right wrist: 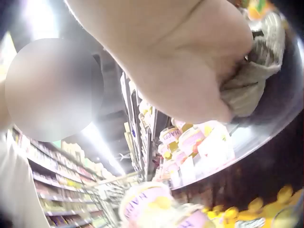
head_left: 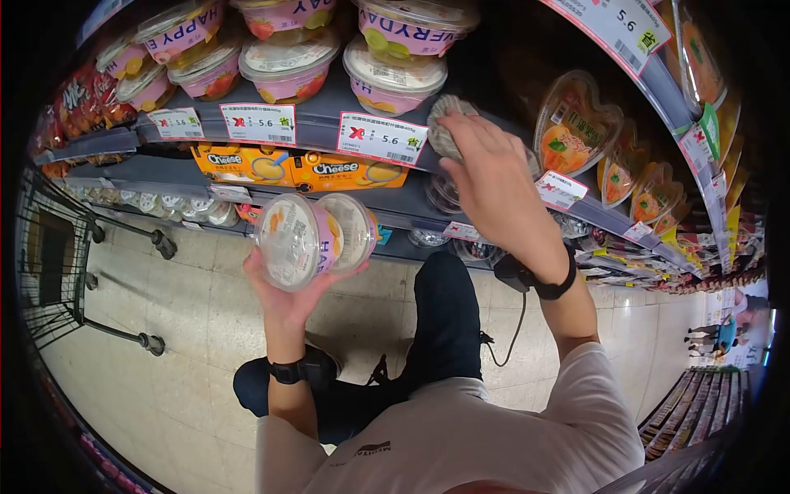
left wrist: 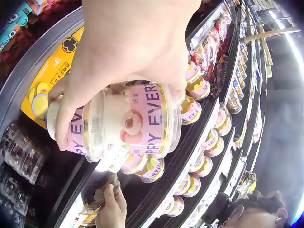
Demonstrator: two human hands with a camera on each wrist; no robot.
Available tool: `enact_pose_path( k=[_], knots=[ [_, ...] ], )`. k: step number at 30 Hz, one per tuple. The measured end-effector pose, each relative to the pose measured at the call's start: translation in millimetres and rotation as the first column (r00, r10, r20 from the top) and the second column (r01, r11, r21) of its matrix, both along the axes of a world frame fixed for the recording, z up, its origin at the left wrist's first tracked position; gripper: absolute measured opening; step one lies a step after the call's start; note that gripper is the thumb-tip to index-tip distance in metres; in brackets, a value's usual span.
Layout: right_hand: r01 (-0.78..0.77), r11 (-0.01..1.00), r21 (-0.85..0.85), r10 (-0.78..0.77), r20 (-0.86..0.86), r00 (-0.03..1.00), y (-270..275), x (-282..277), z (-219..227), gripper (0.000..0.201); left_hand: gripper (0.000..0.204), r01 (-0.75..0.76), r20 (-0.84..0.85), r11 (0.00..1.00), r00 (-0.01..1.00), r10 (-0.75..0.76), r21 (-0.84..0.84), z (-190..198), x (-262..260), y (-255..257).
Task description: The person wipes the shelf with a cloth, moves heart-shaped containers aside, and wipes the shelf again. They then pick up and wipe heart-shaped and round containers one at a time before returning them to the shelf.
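Observation:
In the head view my left hand [head_left: 290,298] grips two lidded plastic fruit cups with pink labels, a nearer cup [head_left: 288,240] and a second cup [head_left: 352,230] beside it. Seen from the left wrist, the fingers span both cups [left wrist: 149,118], and a peach picture shows on one label. My right hand [head_left: 497,183] holds a crumpled grey cloth [head_left: 449,123] at the front of the shelf [head_left: 485,123], just right of a price tag [head_left: 383,137]. The right wrist view shows the cloth [right wrist: 254,80] bunched under the fingers, close over the shelf's edge.
Stacked fruit cups [head_left: 288,66] line the shelf to the left, and heart-shaped packs [head_left: 576,123] stand to the right. Orange Cheese boxes [head_left: 300,169] sit on the shelf below. A shopping cart [head_left: 62,239] stands at the left. Another person [head_left: 724,336] is far right.

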State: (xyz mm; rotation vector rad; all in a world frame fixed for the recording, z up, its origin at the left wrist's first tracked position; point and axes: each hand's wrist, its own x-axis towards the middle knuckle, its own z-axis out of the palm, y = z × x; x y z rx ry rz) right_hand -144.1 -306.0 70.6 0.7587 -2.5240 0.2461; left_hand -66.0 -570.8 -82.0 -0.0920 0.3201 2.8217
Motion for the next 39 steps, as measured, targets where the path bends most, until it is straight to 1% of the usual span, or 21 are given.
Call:
enact_pose_path(
  k=[3,5,7,9,11,12,13,15,19,20,23,25,26,28,31,32,33,35,36,37,39],
  knots=[
    [0.071,0.994,0.088,-0.08,0.104,0.991,5.2,11.0,1.8,0.037,0.103,0.002,0.001,1.0,1.0,-0.002,-0.004,-2.2,-1.0,0.2],
    [0.027,0.999,-0.047,-0.019,0.167,0.986,9.3,8.9,-1.1,0.036,0.103,0.007,0.02,0.999,1.0,-0.007,0.035,-0.4,-3.8,0.2],
    [-0.067,0.992,-0.104,0.084,0.17,0.982,6.6,-6.3,0.3,0.037,0.103,0.012,0.029,1.0,0.999,-0.013,0.024,1.7,-6.5,0.6],
    [-0.053,0.985,-0.166,0.083,0.179,0.98,5.2,-28.0,-3.6,0.04,0.104,0.028,0.036,1.0,0.999,-0.028,-0.002,3.0,-10.6,0.4],
    [0.0,0.989,-0.15,0.043,0.286,0.957,5.3,-45.7,-10.1,0.047,0.103,0.012,0.009,1.0,1.0,-0.012,-0.004,-2.3,-13.7,0.8],
    [0.029,0.986,-0.166,0.042,0.405,0.913,2.3,-49.3,-2.8,0.052,0.103,0.036,0.011,0.999,0.999,-0.036,-0.024,-3.0,-14.6,0.9],
    [0.048,0.982,-0.182,0.03,0.403,0.915,6.4,-44.5,-5.2,0.052,0.104,0.017,0.03,1.0,0.999,-0.017,-0.017,-3.7,-16.2,1.6],
    [0.082,0.99,-0.115,-0.038,0.342,0.939,11.5,-33.1,-9.6,0.051,0.104,0.006,0.047,1.0,0.999,-0.005,-0.019,-5.0,-17.9,1.3],
    [0.1,0.99,-0.103,-0.052,0.394,0.918,10.7,-27.0,1.6,0.058,0.106,-0.028,0.087,1.0,0.996,0.029,-0.009,-6.2,-16.8,3.5],
    [0.11,0.986,-0.123,-0.055,0.38,0.923,10.0,-32.8,-2.2,0.058,0.106,-0.046,0.104,0.999,0.993,0.046,-0.002,-4.6,-18.3,3.5],
    [0.175,0.977,-0.12,-0.116,0.39,0.913,2.8,-60.2,-6.6,0.057,0.105,-0.023,0.019,0.996,1.0,0.025,-0.091,-3.6,-22.9,3.6],
    [0.245,0.97,-0.008,-0.207,0.509,0.836,0.8,-67.4,-0.8,0.05,0.104,-0.018,0.021,0.995,1.0,0.02,-0.095,-0.8,-24.8,4.3],
    [0.251,0.968,-0.02,-0.206,0.505,0.838,-2.1,-70.2,3.0,0.05,0.104,-0.021,0.018,0.995,1.0,0.022,-0.093,-2.8,-26.5,4.0],
    [0.328,0.943,0.053,-0.293,0.598,0.746,-8.0,-73.1,9.9,0.042,0.103,-0.021,0.017,0.995,1.0,0.023,-0.094,-3.9,-25.6,7.1],
    [0.369,0.927,0.071,-0.329,0.627,0.706,-10.0,-75.5,10.8,0.038,0.103,-0.025,-0.015,0.992,1.0,0.023,-0.121,-2.3,-26.1,5.4],
    [0.337,0.94,0.055,-0.308,0.563,0.767,-6.0,-71.0,4.3,0.04,0.102,-0.013,-0.019,0.992,1.0,0.01,-0.127,-3.9,-24.0,5.7],
    [0.33,0.943,0.051,-0.301,0.554,0.776,-3.5,-66.8,1.7,0.04,0.102,-0.001,-0.033,0.992,0.999,-0.004,-0.123,-4.2,-26.1,7.3],
    [0.257,0.965,-0.047,-0.221,0.383,0.897,0.7,-53.0,-3.4,0.044,0.107,0.016,-0.066,0.991,0.998,-0.025,-0.132,-3.6,-28.0,7.6],
    [0.243,0.968,-0.055,-0.216,0.302,0.929,0.3,-48.4,-6.3,0.049,0.107,0.026,-0.049,0.992,0.998,-0.032,-0.122,-5.3,-29.4,7.9],
    [0.243,0.969,-0.051,-0.217,0.3,0.929,1.5,-52.5,-4.1,0.049,0.107,0.043,-0.028,0.993,0.999,-0.046,-0.114,-7.6,-29.6,8.4],
    [0.299,0.951,0.073,-0.282,0.598,0.75,1.9,-68.7,11.6,0.048,0.103,0.051,-0.017,0.993,0.998,-0.053,-0.107,-14.7,-31.4,9.3]
  ],
)
